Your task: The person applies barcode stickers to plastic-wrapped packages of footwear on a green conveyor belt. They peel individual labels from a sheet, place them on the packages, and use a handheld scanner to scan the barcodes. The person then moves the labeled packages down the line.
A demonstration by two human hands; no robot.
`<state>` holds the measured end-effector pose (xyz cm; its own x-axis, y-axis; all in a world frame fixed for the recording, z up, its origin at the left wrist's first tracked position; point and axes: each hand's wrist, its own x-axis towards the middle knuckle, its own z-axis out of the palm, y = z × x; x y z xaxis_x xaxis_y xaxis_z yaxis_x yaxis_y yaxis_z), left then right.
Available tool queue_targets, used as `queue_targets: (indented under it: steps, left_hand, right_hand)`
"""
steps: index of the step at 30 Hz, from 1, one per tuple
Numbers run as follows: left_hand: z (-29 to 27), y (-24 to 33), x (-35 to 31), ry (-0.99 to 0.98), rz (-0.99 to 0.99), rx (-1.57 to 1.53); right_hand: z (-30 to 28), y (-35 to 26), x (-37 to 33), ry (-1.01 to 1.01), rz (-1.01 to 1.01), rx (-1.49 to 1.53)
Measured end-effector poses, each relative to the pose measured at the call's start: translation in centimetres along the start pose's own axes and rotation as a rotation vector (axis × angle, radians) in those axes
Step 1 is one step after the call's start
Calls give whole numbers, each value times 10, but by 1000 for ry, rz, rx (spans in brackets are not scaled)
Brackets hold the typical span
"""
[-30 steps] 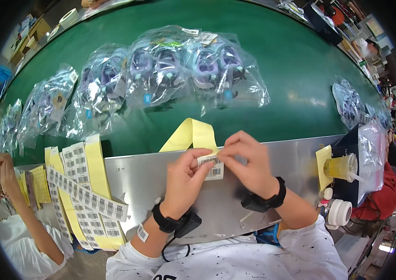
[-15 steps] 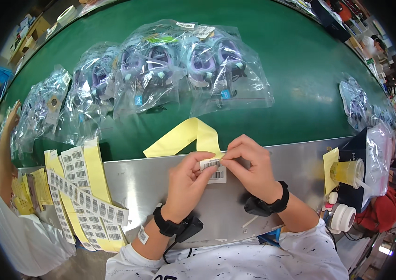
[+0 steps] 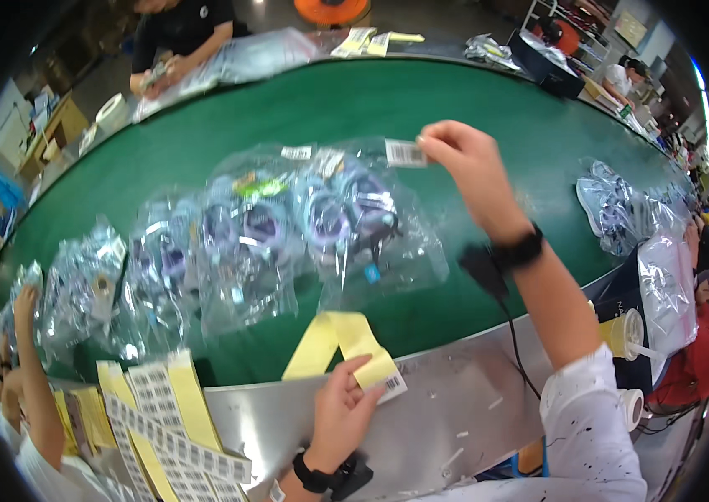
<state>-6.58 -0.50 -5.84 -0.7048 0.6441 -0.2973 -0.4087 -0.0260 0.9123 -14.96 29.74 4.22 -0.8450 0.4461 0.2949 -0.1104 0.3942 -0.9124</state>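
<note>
"Is the white label (image 3: 405,154) being attached?"
"Unclear; peeled, it's being pinched by right fingers (image 3: 441,145) at the upper-centre shoe bag (image 3: 411,261). Another label (image 3: 393,384) is being left on the yellow strip (image 3: 358,336), being held by closed left fingers (image 3: 352,366) below."

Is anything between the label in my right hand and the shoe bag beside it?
Nothing visible stands between them: your right hand holds the label by the far right corner of the shoe bag. Whether they touch, I can't tell.
</note>
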Motion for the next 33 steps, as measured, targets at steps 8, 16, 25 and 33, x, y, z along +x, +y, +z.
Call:
queue_targets:
  steps: [8,16,25,33]
  left_hand:
    - [5,-9,2,10,-47,35]
    - [14,5,-3,37,-125,-7]
    - [20,15,-1,56,-136,67]
    - [26,11,0,47,-56,98]
  right_hand:
    - [7,176,143,-81,244,-86]
    - [22,206,161,-165,232,-347]
    - [20,171,119,92,264,-980]
    - [-222,155,21,487,947,-1350]
